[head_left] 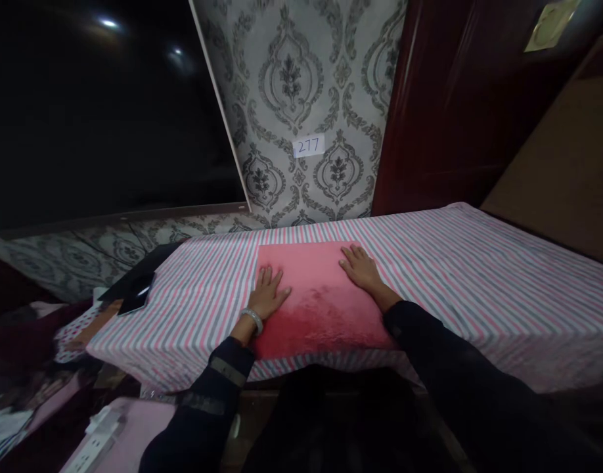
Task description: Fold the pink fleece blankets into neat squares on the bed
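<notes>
A pink-to-red plush cloth (pixel 316 309), roughly square and lying flat, rests on a striped tablecloth (pixel 429 263). Its far part is pale pink and its near part is deeper red. My left hand (pixel 267 295), with a bracelet (pixel 253 320) at the wrist, lies on the cloth's left side, fingers spread. On the far right corner of the cloth sits my right hand (pixel 361 268), palm down with fingers stretched out. Neither hand grips anything.
A dark phone-like slab (pixel 138 293) lies at the table's left end. Below left are a white power strip (pixel 95 441) and piled fabrics. A large television (pixel 109 112) stands behind left; a brown board (pixel 562 157) leans at right.
</notes>
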`<state>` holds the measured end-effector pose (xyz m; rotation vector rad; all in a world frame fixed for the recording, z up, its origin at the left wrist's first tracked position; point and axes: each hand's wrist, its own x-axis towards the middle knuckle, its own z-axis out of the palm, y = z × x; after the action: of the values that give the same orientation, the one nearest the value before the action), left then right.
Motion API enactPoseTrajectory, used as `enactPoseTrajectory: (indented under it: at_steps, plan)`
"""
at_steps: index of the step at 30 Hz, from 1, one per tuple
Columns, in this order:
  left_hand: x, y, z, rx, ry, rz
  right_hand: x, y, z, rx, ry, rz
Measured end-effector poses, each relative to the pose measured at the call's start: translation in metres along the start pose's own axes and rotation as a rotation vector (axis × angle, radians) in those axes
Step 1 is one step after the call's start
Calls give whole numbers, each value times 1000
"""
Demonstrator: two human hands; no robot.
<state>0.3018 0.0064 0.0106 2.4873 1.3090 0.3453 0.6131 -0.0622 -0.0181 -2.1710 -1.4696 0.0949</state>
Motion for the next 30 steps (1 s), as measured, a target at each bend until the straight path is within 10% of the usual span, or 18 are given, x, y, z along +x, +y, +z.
enactPoseTrajectory:
  at_steps: [5, 11, 18, 25, 30]
  plan:
    - [12, -25, -23, -414, 203, -241, 8, 25, -10, 311, 45, 210]
    - [38, -43, -38, -919, 85, -586, 3, 38, -26, 508, 25, 378]
    - [49, -44, -35, -978, 138, -626, -22, 19, -39, 793, -9, 394]
    - [39, -30, -43, -1168, -82, -621, -72, -3, -74, 1293, -71, 172]
    - [35, -16, -51, -1329, -67, -472, -67, -12, -90, 1245, -118, 240]
